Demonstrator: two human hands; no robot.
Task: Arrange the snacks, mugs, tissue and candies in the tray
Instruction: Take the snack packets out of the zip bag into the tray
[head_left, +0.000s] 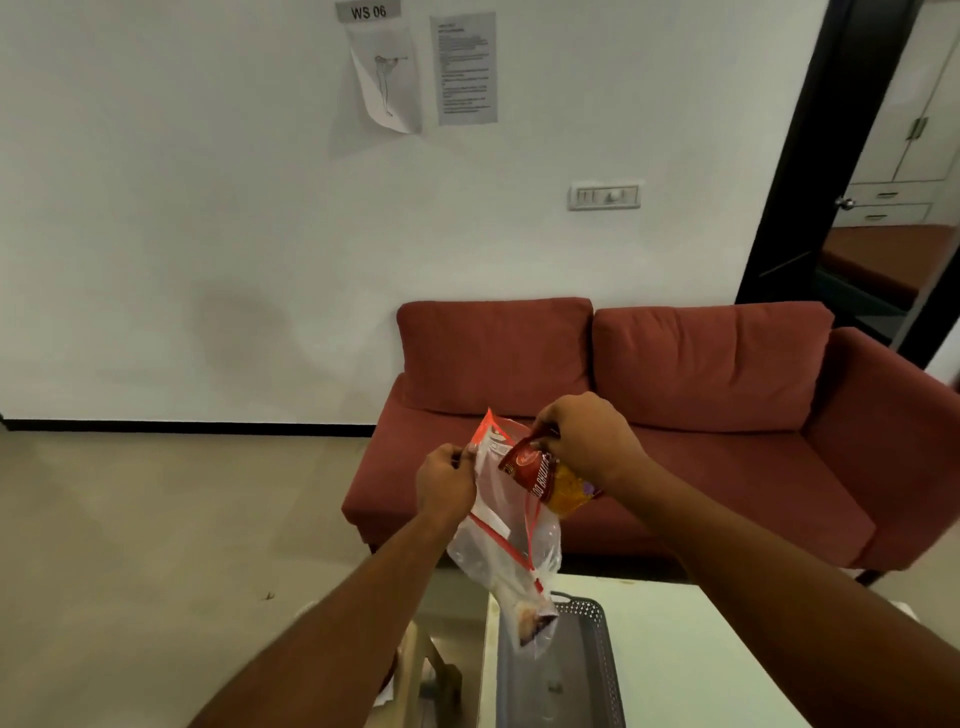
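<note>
The left hand (447, 480) pinches the bag (506, 540) rim. The right hand (587, 439) grips a snack (550, 480) at its mouth, above the tray (597, 670) edge.

I read "WS 06" on the grey sign (368, 11) high on the wall. The sheet (464, 69) beside it and the snack packet (549, 480) carry print too blurred for me.

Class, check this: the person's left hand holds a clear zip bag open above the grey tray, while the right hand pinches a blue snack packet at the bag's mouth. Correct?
Not quite. The head view shows the snack packet is red and yellow, not blue. The rest stands: the left hand holds the clear zip bag above the grey tray, and the right hand pinches the packet.
</note>
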